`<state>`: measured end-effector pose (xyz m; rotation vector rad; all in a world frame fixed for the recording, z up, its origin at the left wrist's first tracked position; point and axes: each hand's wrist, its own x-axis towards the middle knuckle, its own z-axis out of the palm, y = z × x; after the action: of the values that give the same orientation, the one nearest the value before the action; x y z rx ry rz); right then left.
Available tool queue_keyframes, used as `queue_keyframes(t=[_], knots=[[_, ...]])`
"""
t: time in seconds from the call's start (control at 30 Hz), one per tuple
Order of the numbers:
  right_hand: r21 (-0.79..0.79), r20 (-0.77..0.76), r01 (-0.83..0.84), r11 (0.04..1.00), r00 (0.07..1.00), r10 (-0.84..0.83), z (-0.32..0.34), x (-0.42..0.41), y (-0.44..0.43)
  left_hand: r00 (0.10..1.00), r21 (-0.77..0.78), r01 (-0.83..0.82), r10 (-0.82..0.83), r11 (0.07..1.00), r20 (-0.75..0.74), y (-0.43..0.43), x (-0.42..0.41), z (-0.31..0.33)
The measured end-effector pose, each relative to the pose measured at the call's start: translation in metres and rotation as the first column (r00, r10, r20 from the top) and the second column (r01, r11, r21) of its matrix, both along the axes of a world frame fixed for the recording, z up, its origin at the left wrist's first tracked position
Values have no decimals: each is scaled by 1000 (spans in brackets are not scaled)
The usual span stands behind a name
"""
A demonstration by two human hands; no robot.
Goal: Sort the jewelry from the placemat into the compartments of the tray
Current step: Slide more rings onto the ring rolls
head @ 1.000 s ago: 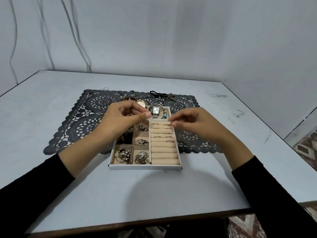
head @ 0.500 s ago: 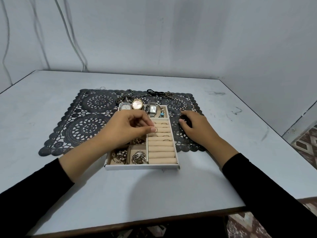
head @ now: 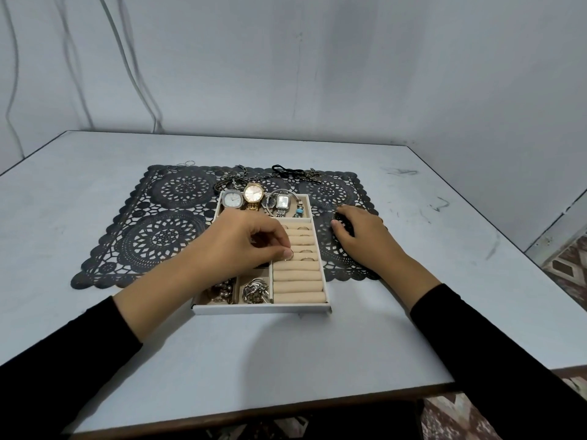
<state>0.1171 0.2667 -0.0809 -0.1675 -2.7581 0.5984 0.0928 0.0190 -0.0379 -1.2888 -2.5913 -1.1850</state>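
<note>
A moment ago you were holding both hands up close together; now they are moving apart and working alone. Your left hand (head: 251, 246) is reaching down into the flat white cardboard tray (head: 260, 309). It is pinching a small round metal ring (head: 287, 255) with thumb and finger and pushing it into a gap between the soft beige rolls (head: 298, 281), about half way down the row. Your right hand (head: 362, 236) is lying on the black lace placemat (head: 158, 236), just beside the tray's right wall, with fingers curling down. I cannot tell if it is holding anything. I think one more ring is going home while the right hand is feeling for the next piece. Dark chains (head: 235, 181) and thin wire hoops (head: 184, 165) are waiting at the far edge of the placemat. The near rolls are sitting bare, leaving room for more rings. The pale grey table (head: 286, 350) is giving you wide room at the sides and front, but the tray walls are sitting close to your fingers.
</note>
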Motion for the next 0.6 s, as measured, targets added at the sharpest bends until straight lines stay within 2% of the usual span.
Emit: queue_keyframes(t=[0.3, 0.6], knots=[[-3, 4, -5, 1000, 1000, 5, 1, 1, 0, 983, -115, 123, -136, 986, -121, -3, -7, -2], [-1, 12, -5, 1000, 1000, 5, 1, 0, 0, 990, -143, 121, -131, 982, -57, -4, -13, -1]])
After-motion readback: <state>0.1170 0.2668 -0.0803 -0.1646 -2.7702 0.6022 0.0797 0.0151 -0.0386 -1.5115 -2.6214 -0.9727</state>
